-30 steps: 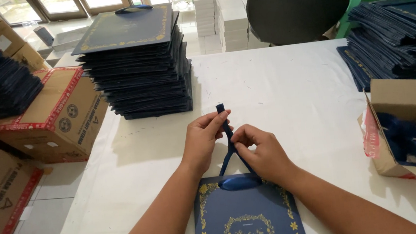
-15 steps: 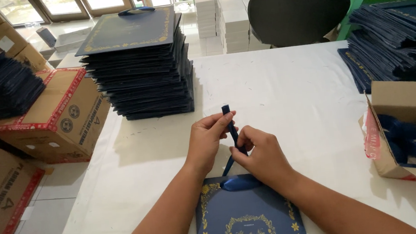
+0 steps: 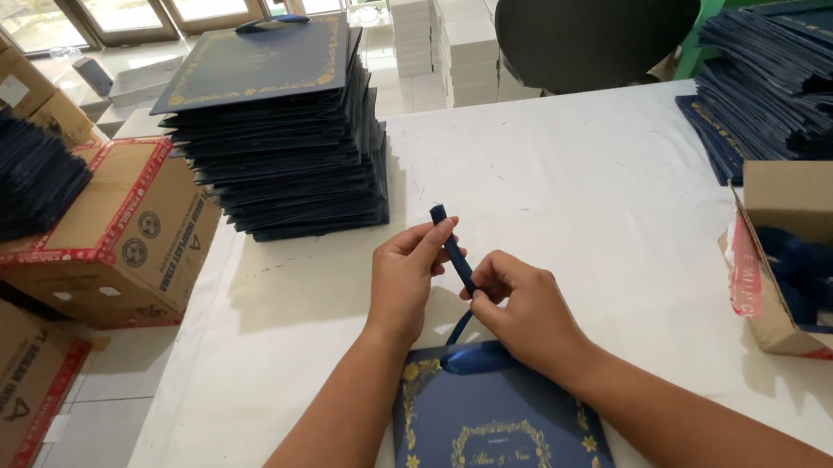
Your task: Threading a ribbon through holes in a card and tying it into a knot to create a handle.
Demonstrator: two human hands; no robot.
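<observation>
Head view: ribbon (image 3: 452, 246) now tilted leftward.

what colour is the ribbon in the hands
Dark navy blue ribbon, matching the bag; head view.

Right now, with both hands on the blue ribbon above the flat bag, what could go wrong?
1. The ribbon is pinched only near its end by the left hand; it might slip free.
2. The right hand grips close to the navy bag; a hard pull may tear it.

Bright window daylight from behind, soft shadows, sharp.
</observation>
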